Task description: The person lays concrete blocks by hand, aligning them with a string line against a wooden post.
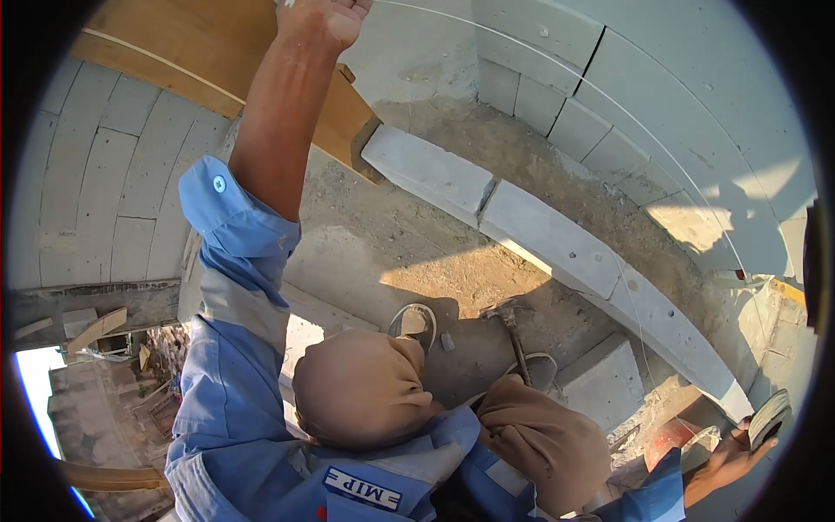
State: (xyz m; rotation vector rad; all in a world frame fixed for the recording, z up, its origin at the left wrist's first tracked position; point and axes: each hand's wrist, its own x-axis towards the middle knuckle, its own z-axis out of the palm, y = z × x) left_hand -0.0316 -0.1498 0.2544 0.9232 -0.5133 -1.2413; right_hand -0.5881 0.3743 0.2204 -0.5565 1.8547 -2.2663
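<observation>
My left hand (334, 19) is raised at the top edge, partly cut off, with its fingers curled. A thin white string (600, 91) runs from its fingertips in a long arc past the block wall to the far right. Low on the right, my right hand (729, 461) grips a round, pale disc-like object (769, 419) with a dark rim; I cannot tell its exact kind. Close by it are the end of a low row of grey blocks (557, 226) and a reddish bucket (670, 442).
A hammer (515, 335) leans by my shoe, beside a loose block (600, 383). Brown boards (174, 43) stand at upper left. Block walls rise on the left (113, 165) and right (574, 130). Rubble and wood scraps (130, 391) lie at lower left.
</observation>
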